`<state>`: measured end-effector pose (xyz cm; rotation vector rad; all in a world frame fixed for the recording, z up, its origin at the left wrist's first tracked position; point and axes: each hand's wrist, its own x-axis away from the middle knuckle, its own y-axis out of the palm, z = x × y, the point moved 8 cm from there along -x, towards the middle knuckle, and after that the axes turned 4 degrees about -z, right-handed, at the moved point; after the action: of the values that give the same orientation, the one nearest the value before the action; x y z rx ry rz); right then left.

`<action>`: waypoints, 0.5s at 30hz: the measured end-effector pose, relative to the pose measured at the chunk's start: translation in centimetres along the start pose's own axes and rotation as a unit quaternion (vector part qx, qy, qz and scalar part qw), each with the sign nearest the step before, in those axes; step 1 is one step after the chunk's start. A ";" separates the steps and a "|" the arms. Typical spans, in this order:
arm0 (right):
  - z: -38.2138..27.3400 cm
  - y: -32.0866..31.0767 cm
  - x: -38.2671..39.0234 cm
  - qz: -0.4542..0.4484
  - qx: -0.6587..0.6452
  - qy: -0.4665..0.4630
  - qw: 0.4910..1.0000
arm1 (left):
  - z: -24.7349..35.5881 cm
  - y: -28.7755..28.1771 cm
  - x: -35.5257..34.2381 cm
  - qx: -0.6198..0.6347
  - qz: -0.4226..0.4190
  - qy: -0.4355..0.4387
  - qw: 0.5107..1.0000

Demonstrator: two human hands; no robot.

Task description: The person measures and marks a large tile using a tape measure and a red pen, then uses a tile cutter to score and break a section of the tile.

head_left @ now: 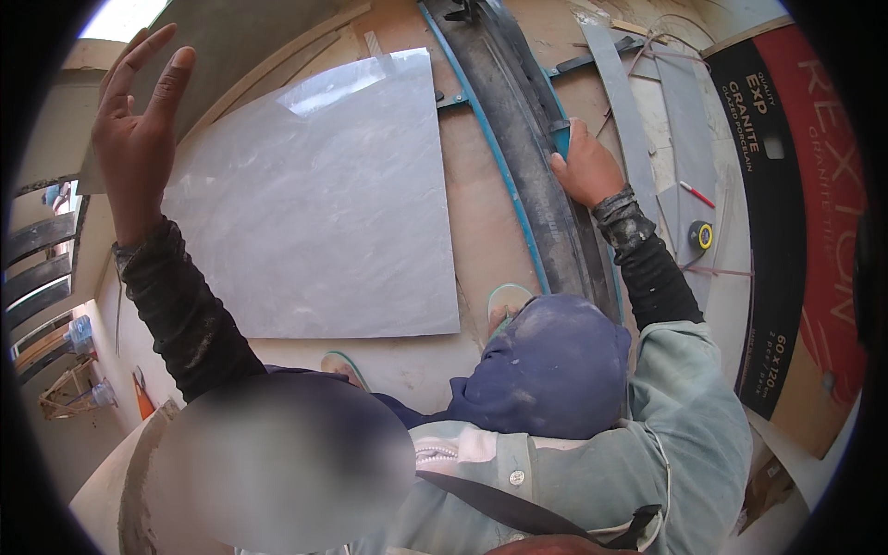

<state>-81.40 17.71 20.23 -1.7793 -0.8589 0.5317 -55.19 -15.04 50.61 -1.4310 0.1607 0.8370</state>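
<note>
My left hand [139,125] is raised at the upper left, open, with fingers apart and nothing in it. It is near the far left edge of a large grey tile [324,203], which lies flat on a brown surface. To the right of this tile runs a long tile cutter [518,139] with a dusty black bed and blue edges. On its right side, my right hand [592,168] is closed around a small blue part [561,135] of the cutter. The palm side of the grip is hidden.
Right of the cutter lie grey tile strips [622,111], a red marker [696,193], a yellow-and-black tape measure [700,235] and pinkish cord. A black-and-red tile carton [786,185] stands at the far right. Water bottles [81,333] are at the far left. My sandalled feet are beside the cutter.
</note>
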 end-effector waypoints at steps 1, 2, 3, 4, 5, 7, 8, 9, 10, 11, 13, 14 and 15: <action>0.3 0.2 0.4 -0.030 0.019 0.037 0.999 | -0.6 -0.2 0.2 0.035 -0.002 -0.001 0.999; 0.4 0.0 0.8 -0.060 0.038 0.072 0.995 | -1.1 -0.5 0.5 0.068 -0.003 -0.003 0.998; 0.1 -0.1 1.9 -0.093 0.053 0.108 0.988 | -2.0 -1.2 0.9 0.100 -0.009 -0.006 0.995; -0.5 -1.0 3.0 -0.092 0.057 0.109 0.988 | -3.0 -1.8 1.4 0.119 -0.024 -0.012 0.993; -0.8 -2.9 4.3 -0.083 0.066 0.116 0.988 | -3.8 -2.3 1.6 0.145 -0.033 -0.012 0.989; -0.6 -4.7 7.4 -0.071 0.092 0.129 0.985 | -6.1 -3.3 2.2 0.154 -0.038 -0.011 0.987; -0.2 -5.8 9.7 -0.060 0.099 0.144 0.983 | -7.3 -3.8 2.6 0.140 -0.029 -0.009 0.990; -0.3 -6.4 11.9 -0.051 0.102 0.154 0.982 | -8.6 -4.5 3.0 0.120 -0.021 -0.010 0.993; -0.6 -6.8 14.2 -0.046 0.105 0.163 0.980 | -10.0 -4.7 3.4 0.158 -0.019 -0.026 0.987; -1.4 -7.1 16.5 -0.030 0.104 0.166 0.980 | -10.9 -4.8 3.9 0.192 -0.020 -0.046 0.980; -2.7 -7.9 21.4 -0.004 0.107 0.164 0.981 | -10.7 -4.9 5.1 0.296 -0.044 -0.036 0.954; -2.4 -8.0 24.3 -0.003 0.111 0.153 0.982 | -9.3 -5.0 5.6 0.366 -0.064 -0.002 0.928; -1.7 -8.1 27.1 0.001 0.111 0.141 0.984 | -8.3 -5.5 6.3 0.400 -0.063 0.020 0.914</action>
<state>-65.14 38.97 29.62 -1.6034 -0.5773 0.3511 -44.31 -19.56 49.93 -0.6720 0.3887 0.5324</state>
